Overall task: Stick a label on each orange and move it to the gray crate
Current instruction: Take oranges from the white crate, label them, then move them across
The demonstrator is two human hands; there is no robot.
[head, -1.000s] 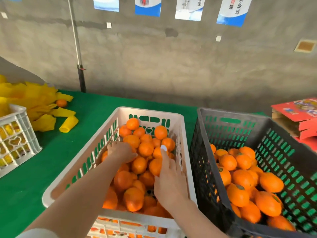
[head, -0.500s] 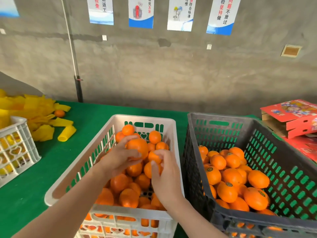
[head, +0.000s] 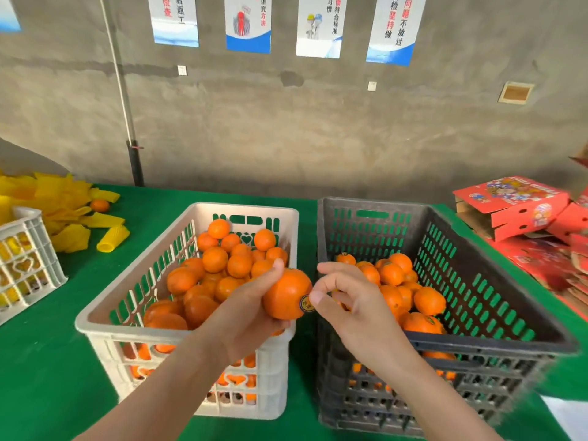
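Note:
My left hand (head: 245, 316) grips one orange (head: 286, 294) above the right rim of the white crate (head: 241, 209), which is piled with oranges (head: 216, 259). A small round label (head: 306, 303) sits on the held orange's right side. My right hand (head: 353, 307) hovers over the gap between the crates; its thumb tip presses the label and its other fingers are loosely curled. The gray crate (head: 375, 203) stands just to the right and holds several labelled oranges (head: 394, 275).
Both crates stand on a green table (head: 47, 361) against a concrete wall. At the left lie yellow foam nets (head: 63, 211), a stray orange (head: 100, 205) and a smaller white crate (head: 25, 259). Red cartons (head: 515, 205) are stacked at the right.
My left hand has lifted an orange out of the white crate and brought it right. My right hand left the pile and now has its thumb on the label.

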